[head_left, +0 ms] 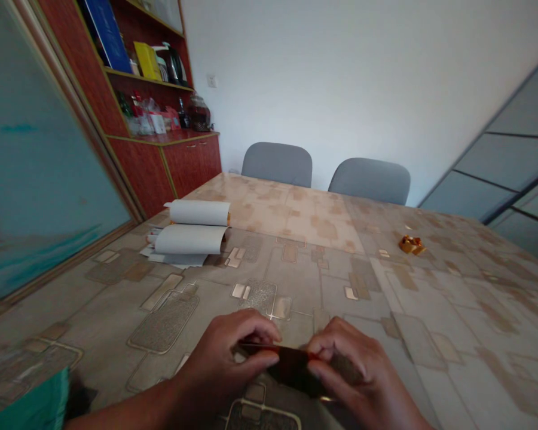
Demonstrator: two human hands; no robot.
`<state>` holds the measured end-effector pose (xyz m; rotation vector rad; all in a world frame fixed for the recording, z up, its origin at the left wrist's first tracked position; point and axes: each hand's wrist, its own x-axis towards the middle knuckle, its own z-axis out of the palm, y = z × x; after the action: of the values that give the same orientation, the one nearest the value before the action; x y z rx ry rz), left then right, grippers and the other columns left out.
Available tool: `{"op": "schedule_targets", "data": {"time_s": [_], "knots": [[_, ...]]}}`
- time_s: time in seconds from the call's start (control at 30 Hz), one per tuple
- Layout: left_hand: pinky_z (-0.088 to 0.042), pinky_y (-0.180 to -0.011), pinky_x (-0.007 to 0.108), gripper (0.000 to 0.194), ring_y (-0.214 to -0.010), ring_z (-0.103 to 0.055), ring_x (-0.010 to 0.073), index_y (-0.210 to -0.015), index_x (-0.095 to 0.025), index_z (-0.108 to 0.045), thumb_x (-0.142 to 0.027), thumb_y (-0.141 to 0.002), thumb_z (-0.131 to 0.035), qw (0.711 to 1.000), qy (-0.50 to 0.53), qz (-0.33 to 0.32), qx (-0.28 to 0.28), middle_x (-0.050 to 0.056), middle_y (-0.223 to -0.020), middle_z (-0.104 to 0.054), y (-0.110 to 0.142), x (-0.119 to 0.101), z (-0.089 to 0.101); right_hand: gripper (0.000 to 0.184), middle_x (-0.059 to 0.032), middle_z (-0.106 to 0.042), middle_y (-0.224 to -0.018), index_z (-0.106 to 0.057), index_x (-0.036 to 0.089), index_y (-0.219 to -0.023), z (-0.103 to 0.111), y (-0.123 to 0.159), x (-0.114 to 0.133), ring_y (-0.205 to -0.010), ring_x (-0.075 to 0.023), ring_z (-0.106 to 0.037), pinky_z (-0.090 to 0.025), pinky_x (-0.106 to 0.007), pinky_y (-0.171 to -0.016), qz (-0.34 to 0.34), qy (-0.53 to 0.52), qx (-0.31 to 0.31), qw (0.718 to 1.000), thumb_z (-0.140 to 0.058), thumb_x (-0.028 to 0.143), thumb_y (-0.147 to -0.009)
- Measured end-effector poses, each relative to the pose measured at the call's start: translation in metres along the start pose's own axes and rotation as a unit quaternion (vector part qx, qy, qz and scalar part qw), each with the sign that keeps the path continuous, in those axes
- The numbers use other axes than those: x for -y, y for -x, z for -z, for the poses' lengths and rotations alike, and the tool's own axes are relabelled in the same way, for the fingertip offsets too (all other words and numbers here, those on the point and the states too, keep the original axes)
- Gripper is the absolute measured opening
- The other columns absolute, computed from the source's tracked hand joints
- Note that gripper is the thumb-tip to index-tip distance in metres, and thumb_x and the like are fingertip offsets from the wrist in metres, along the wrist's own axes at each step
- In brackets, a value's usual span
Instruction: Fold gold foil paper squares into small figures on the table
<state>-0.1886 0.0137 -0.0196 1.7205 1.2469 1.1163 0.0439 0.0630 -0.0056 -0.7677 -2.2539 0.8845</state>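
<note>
Head view: both hands low in frame, over the patterned counter. Left hand: fingers curled, thumb and fingertips nearly together, pinching one end of a dark, glossy strip. Right hand: similar pinch toward the other end. Strip spans the gap between the hands, near edge tilted down; whether it touches the counter cannot be told. Curled white sheets lie beyond, to the left; a gold-coloured folded piece, well apart, right. Step in hand, judged: two-handed shaping or folding. Next move seems to call for matched fingertip pressure, edges aligned.
</note>
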Motion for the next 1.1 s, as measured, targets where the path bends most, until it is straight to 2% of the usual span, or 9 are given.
{"op": "schedule_targets", "data": {"time_s": [0.1, 0.13, 0.2, 0.4, 0.67, 0.77, 0.93, 1.03, 1.1], "knots": [[-0.043, -0.068, 0.025, 0.013, -0.071, -0.059, 0.0141, -0.079, -0.018, -0.063, -0.011, -0.09, -0.062, 0.974, -0.104, -0.202, -0.021, 0.0, -0.074, -0.066, 0.0, -0.001, 0.001, 0.016, 0.0003, -0.065, -0.079, -0.057, 0.022, -0.083, 0.007, -0.002, 0.008, -0.074, -0.0144, -0.059, -0.044, -0.025, -0.066, 0.102, 0.046, 0.001, 0.994, -0.057, 0.01, -0.094], [-0.042, -0.069, 0.025, 0.015, -0.072, -0.058, 0.0141, -0.08, -0.018, -0.062, -0.009, -0.091, -0.06, 0.962, -0.127, -0.242, -0.027, 0.0, -0.075, -0.067, 0.0, -0.002, 0.0, 0.017, 0.0003, -0.065, -0.078, -0.056, 0.021, -0.084, 0.009, -0.002, 0.01, -0.073, -0.0142, -0.058, -0.043, -0.026, -0.067, 0.128, 0.067, 0.007, 0.989, -0.055, 0.008, -0.095], [-0.041, -0.068, 0.026, 0.019, -0.071, -0.056, 0.0139, -0.079, -0.018, -0.059, -0.006, -0.093, -0.056, 0.947, -0.166, -0.272, -0.029, 0.001, -0.077, -0.067, 0.001, -0.002, -0.003, 0.019, -0.0001, -0.064, -0.076, -0.055, 0.02, -0.083, 0.009, -0.001, 0.012, -0.071, -0.0146, -0.055, -0.041, -0.028, -0.067, 0.159, 0.121, 0.02, 0.98, -0.052, 0.007, -0.097], [-0.037, -0.062, 0.027, 0.027, -0.066, -0.049, 0.0138, -0.08, -0.017, -0.059, -0.008, -0.1, -0.043, 0.925, -0.246, -0.29, -0.017, 0.001, -0.076, -0.065, 0.007, 0.002, -0.01, 0.034, 0.0006, -0.061, -0.072, -0.053, 0.019, -0.08, 0.0, 0.002, 0.008, -0.067, -0.0145, -0.048, -0.035, -0.03, -0.063, 0.218, 0.189, 0.018, 0.957, -0.035, 0.018, -0.109], [-0.032, -0.057, 0.03, 0.049, -0.062, -0.046, 0.0133, -0.072, -0.018, -0.055, -0.019, -0.11, -0.025, 0.91, -0.313, -0.27, 0.035, -0.002, -0.068, -0.059, 0.013, 0.008, -0.017, 0.046, 0.0015, -0.061, -0.073, -0.053, 0.019, -0.075, -0.003, 0.002, 0.003, -0.066, -0.0145, -0.049, -0.033, -0.032, -0.064, 0.212, 0.236, 0.078, 0.945, -0.026, 0.026, -0.112], [-0.029, -0.055, 0.03, 0.05, -0.06, -0.046, 0.0127, -0.07, -0.018, -0.054, -0.02, -0.111, -0.025, 0.903, -0.33, -0.272, 0.037, -0.002, -0.067, -0.056, 0.013, 0.008, -0.018, 0.039, 0.0014, -0.065, -0.079, -0.057, 0.02, -0.081, -0.004, 0.003, 0.001, -0.069, -0.0155, -0.051, -0.035, -0.032, -0.066, 0.19, 0.22, 0.095, 0.952, -0.033, 0.027, -0.111], [-0.03, -0.053, 0.027, 0.05, -0.056, -0.048, 0.0106, -0.07, -0.019, -0.052, -0.03, -0.112, -0.026, 0.919, -0.307, -0.247, 0.013, -0.004, -0.062, -0.053, 0.01, 0.007, -0.021, 0.007, 0.0027, -0.069, -0.089, -0.063, 0.023, -0.092, -0.003, 0.004, -0.001, -0.079, -0.018, -0.057, -0.038, -0.032, -0.07, 0.135, 0.226, 0.154, 0.952, -0.063, 0.024, -0.099], [-0.032, -0.053, 0.026, 0.05, -0.058, -0.05, 0.01, -0.071, -0.019, -0.052, -0.031, -0.112, -0.025, 0.924, -0.301, -0.235, 0.02, -0.004, -0.065, -0.055, 0.011, 0.01, -0.022, 0.006, 0.0023, -0.07, -0.091, -0.064, 0.024, -0.094, 0.001, 0.003, 0.0, -0.082, -0.0187, -0.058, -0.039, -0.032, -0.071, 0.12, 0.227, 0.168, 0.952, -0.067, 0.02, -0.096], [-0.033, -0.054, 0.025, 0.047, -0.059, -0.05, 0.0103, -0.071, -0.019, -0.052, -0.026, -0.111, -0.029, 0.907, -0.328, -0.263, 0.029, -0.004, -0.066, -0.056, 0.012, 0.013, -0.023, 0.007, 0.0016, -0.071, -0.096, -0.064, 0.024, -0.095, 0.005, 0.002, 0.001, -0.085, -0.019, -0.059, -0.04, -0.032, -0.074, 0.111, 0.219, 0.18, 0.953, -0.067, 0.017, -0.096]]}}
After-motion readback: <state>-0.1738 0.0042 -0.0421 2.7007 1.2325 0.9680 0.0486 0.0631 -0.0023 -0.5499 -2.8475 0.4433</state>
